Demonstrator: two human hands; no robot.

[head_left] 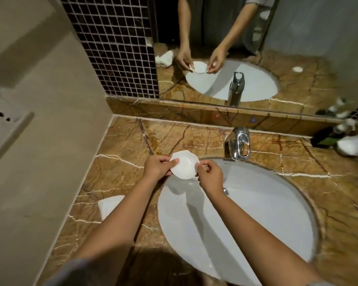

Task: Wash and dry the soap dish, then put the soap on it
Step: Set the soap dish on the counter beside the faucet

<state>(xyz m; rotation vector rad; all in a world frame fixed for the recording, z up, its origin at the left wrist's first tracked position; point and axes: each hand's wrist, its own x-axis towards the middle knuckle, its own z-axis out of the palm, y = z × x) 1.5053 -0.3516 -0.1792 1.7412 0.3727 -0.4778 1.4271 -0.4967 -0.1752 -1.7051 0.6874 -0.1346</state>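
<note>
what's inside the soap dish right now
Nothing visible: the soap dish, held by the left hand and right hand over the sink's left edge, shows a bare white hollow. Fingertips cover small parts of both rims.

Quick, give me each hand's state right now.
Left hand: closed on the dish at its left rim.
Right hand: closed on the dish's right rim.

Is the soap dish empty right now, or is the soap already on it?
Empty: the soap dish, pinched between left hand and right hand, shows a bare white hollow.
</note>
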